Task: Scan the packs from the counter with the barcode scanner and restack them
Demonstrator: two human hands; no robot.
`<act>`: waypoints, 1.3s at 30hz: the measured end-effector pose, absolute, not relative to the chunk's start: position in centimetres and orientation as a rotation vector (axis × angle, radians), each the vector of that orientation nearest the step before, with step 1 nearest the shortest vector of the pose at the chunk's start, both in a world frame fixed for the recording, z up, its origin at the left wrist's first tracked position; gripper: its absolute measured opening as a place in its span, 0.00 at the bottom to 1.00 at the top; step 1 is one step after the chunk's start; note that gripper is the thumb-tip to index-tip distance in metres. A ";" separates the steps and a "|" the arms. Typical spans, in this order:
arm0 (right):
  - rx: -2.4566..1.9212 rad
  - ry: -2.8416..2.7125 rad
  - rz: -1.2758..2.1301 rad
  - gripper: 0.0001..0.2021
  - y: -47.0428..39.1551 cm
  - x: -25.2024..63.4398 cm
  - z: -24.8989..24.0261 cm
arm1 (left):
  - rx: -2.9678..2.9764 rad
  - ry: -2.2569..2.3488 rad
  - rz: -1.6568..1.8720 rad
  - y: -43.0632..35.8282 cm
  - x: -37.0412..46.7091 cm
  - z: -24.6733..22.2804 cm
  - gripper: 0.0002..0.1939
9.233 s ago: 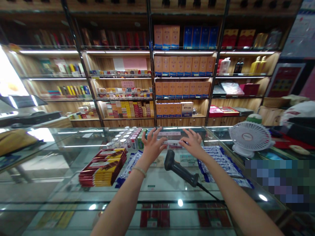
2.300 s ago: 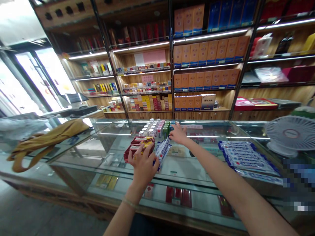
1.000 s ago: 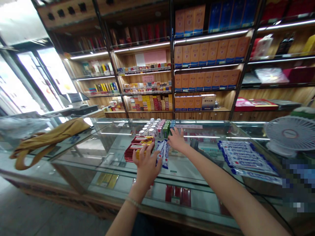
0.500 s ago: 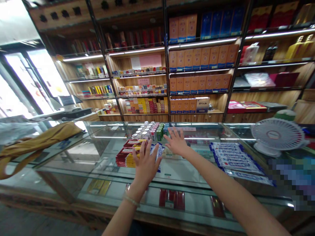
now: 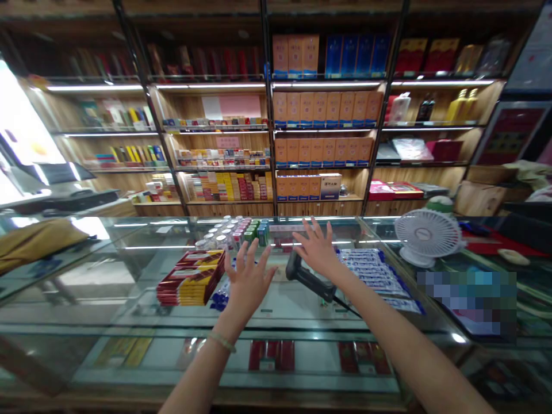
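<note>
My left hand (image 5: 249,280) is raised over the glass counter (image 5: 280,313), fingers spread, holding nothing. Left of it lie stacked red and yellow packets (image 5: 192,278), and blue and white packets (image 5: 221,293) show partly behind the wrist. My right hand (image 5: 318,251) hovers with fingers apart, also holding nothing. Just below and left of it is a black handheld scanner (image 5: 308,279) with a cable, partly hidden by the hand. Small bottles and cans (image 5: 235,231) stand in rows behind the left hand. Rows of blue and white packets (image 5: 371,270) lie to the right of my right hand.
A white fan (image 5: 428,234) stands at the counter's right, near a blurred-out patch. A mustard cloth bag (image 5: 38,244) lies at the left. Red boxes (image 5: 271,355) sit inside the case. Shelves of orange boxes (image 5: 325,107) line the back wall.
The view has turned to the right, so the counter goods appear further left. The black scanner, mostly hidden before, now shows beside my right hand. Both hands stay spread.
</note>
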State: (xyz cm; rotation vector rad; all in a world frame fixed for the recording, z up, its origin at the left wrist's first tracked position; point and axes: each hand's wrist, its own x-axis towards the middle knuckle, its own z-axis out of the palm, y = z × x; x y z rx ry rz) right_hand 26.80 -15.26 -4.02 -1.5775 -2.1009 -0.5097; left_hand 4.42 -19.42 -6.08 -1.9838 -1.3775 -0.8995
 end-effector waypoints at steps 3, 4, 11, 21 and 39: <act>-1.634 -2.052 -0.528 0.22 -16.1 29.3 -4.4 | -2.003 -1.345 -0.918 -18.9 6.1 -5.9 0.22; -1.652 -2.037 -0.530 0.22 -16.4 30.1 -4.5 | -2.010 -1.338 -0.921 -18.7 6.7 -5.8 0.22; -1.783 -1.960 -0.547 0.21 -18.1 35.4 -4.8 | -2.095 -1.293 -0.924 -18.1 11.0 -5.4 0.23; -1.919 -1.834 -0.622 0.20 -21.3 42.9 -5.7 | -2.242 -1.207 -0.972 -18.8 16.9 -5.5 0.21; -2.056 -1.796 -0.633 0.16 -27.5 48.0 -10.3 | -2.482 -1.057 -0.918 -20.5 23.0 -7.1 0.09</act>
